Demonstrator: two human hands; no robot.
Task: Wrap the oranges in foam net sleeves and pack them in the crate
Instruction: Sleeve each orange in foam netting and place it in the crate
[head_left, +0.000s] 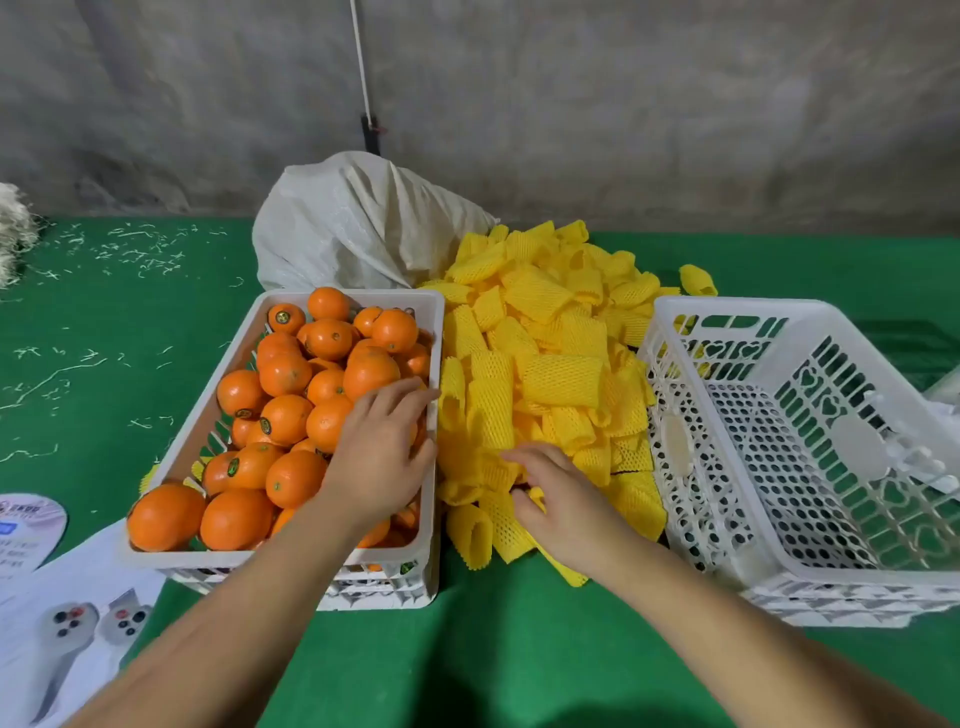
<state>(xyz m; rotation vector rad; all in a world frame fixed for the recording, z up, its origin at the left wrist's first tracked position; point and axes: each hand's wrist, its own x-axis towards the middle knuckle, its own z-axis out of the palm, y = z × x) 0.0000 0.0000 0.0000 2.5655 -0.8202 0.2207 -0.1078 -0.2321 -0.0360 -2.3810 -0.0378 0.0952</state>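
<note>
The left hand (376, 457) is cupping a firm, weighty orange (418, 436); the right hand (553, 493) is pinching a soft, featherlight foam sleeve (511, 525), best gripped at its rim

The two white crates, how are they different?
The left crate is heaped with oranges; the right crate holds no fruit, so its holed floor shows. The left hand reaches into the left crate; no hand is at the right crate. The right hand is at the yellow sleeves piled between them. Both are white plastic with cut-out sides, on the green table.
</note>
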